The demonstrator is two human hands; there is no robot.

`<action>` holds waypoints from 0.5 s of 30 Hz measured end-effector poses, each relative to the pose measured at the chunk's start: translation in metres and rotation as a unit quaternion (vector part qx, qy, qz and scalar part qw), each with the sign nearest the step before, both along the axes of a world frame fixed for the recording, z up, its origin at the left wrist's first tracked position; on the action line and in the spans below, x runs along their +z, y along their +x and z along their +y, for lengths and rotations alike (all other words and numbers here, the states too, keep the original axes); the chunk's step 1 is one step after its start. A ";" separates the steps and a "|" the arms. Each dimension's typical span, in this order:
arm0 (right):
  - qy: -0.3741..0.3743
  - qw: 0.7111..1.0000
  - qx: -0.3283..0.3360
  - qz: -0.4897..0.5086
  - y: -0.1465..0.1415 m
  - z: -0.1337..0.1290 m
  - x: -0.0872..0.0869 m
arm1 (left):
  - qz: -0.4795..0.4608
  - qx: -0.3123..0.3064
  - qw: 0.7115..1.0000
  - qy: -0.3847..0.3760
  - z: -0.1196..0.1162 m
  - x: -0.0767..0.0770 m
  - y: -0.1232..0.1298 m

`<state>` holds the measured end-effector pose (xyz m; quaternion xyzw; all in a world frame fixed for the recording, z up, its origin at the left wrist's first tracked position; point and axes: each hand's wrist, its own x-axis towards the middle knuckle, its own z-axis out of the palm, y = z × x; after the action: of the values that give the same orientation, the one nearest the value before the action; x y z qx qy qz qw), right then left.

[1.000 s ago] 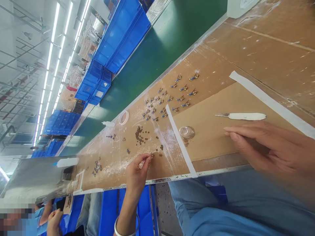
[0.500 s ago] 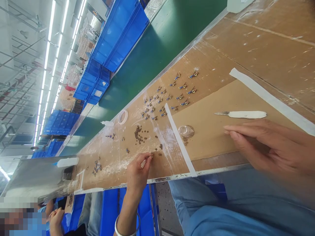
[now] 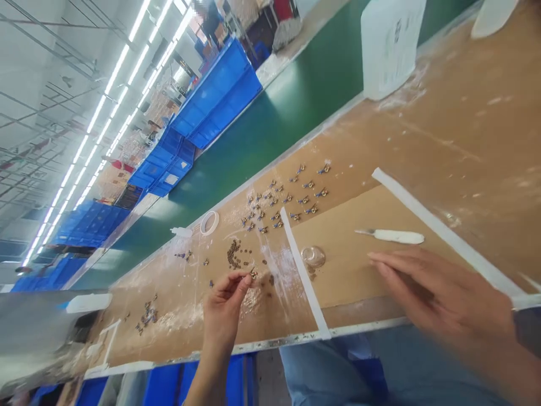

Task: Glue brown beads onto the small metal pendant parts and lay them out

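My left hand pinches a tiny painted figurine between thumb and fingertips, above the brown board. Small dark-brown round pieces lie in a loose pile just beyond it. Farther back, several blue-and-yellow figurines are laid out in rough rows. My right hand hovers over the cardboard sheet, thumb and index finger pressed together; whatever may be between them is hidden. Near its fingertips lies a knife with a white-wrapped handle. A small clear dish sits left of that hand.
White tape strips cross the board. A tape ring and a small dropper bottle lie near the far edge. Beyond run a green belt and blue crates. A white jug stands at the back right.
My view has shifted, bringing the white jug into sight. My left hand has lifted from the board with the figurine, which now shows more clearly. The right hand keeps its pinch.
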<state>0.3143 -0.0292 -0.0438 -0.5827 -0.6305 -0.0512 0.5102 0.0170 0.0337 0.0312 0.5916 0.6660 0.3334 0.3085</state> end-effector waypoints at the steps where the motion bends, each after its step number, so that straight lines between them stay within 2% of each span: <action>1: 0.007 1.000 0.010 0.008 0.000 0.001 -0.001 | -0.036 -0.013 0.999 -0.007 0.010 0.002 0.010; 4: 0.034 0.998 0.034 0.029 -0.001 0.004 -0.001 | -0.083 -0.070 0.994 -0.019 0.052 0.007 0.046; 8: 0.068 0.996 0.034 0.036 -0.002 0.007 0.003 | -0.046 -0.136 0.990 -0.004 0.122 0.009 0.098; 11: 0.079 0.996 0.033 0.041 -0.002 0.009 0.005 | -0.018 -0.156 0.988 -0.004 0.167 0.003 0.133; 15: 0.089 0.995 0.031 0.045 -0.001 0.010 0.006 | -0.013 -0.171 0.985 0.005 0.202 -0.009 0.172</action>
<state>0.3134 -0.0189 -0.0383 -0.5169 -0.6178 -0.0645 0.5890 0.1892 0.2362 0.0220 0.6943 0.5489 0.2868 0.3665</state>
